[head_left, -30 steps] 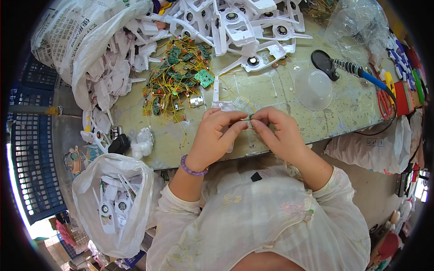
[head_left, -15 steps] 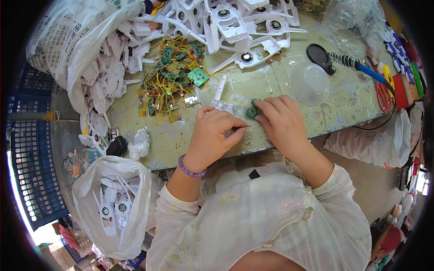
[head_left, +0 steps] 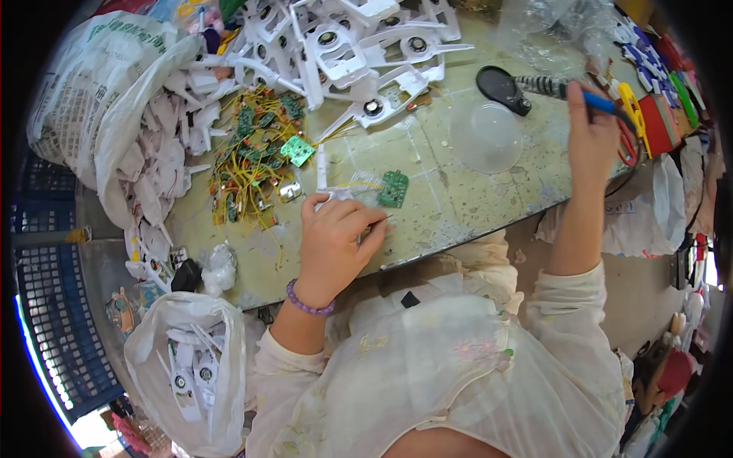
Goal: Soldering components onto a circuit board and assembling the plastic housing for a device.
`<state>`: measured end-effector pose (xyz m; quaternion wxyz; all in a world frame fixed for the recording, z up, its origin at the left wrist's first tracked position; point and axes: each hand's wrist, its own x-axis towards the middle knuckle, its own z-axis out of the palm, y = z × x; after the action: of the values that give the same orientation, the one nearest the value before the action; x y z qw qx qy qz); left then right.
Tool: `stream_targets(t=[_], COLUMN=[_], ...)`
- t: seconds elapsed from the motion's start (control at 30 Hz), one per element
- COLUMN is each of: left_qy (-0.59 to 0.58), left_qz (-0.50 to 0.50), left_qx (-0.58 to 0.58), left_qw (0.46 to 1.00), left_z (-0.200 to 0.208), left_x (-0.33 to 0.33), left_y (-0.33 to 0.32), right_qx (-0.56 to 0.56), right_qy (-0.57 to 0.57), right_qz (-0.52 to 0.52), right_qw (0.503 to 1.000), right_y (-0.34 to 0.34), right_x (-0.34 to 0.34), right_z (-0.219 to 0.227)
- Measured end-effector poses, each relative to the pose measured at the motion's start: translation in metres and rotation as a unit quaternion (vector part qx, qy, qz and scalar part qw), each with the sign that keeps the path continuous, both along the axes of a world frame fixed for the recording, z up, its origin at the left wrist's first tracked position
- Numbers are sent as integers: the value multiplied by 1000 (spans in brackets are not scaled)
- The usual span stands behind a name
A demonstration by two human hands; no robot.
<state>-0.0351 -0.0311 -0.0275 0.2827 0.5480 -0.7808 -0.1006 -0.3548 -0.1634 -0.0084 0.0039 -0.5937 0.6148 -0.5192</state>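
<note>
From the head view, my left hand (head_left: 334, 246) is over the near part of the bench (head_left: 450, 210), thumb and forefinger pinched on a thin dark wire (head_left: 387, 217); a white plastic part (head_left: 321, 169) reaches out from beneath that hand, its long arm pointing away from me; just beyond my fingertips, to their right, a green circuit board (head_left: 393, 189) lies on the bench, a yellow wire (head_left: 359, 183) running from it toward the white part; my right hand (head_left: 594, 149) is stretched far to the right, its fingers closed around the blue handle of a soldering iron (head_left: 598, 103), whose front end sits in a coiled metal holder (head_left: 544, 86); beside that holder lies a black round dish (head_left: 500, 85), and nearer me a clear plastic bowl (head_left: 489, 139); left of the board spreads a tangle of circuit boards with yellow wires (head_left: 256, 153), and behind it are heaped white plastic frames (head_left: 366, 57); at the upper left a white woven sack (head_left: 99, 72) bears rows of printed characters, larger green ones above smaller dark ones; a pale bag (head_left: 649, 221) below the bench's right edge carries a small dark mark, too small to read.
</note>
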Motion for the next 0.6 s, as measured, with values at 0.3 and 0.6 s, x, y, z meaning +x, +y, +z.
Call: stream_targets(t=[0.3,0.6], left_qy=[39,-12], left_qz=[-13,-35], left_qx=[-39,-39], left_qw=[998,999], left_z=[1,-7], left_x=[-5,-13], left_y=[-9,-14], right_qx=[-250,-71], right_qy=[85,-298], right_qz=[-120,393], right_qw=[957,867], right_y=[89,114], right_x=[-59,50], right_z=[9,-58])
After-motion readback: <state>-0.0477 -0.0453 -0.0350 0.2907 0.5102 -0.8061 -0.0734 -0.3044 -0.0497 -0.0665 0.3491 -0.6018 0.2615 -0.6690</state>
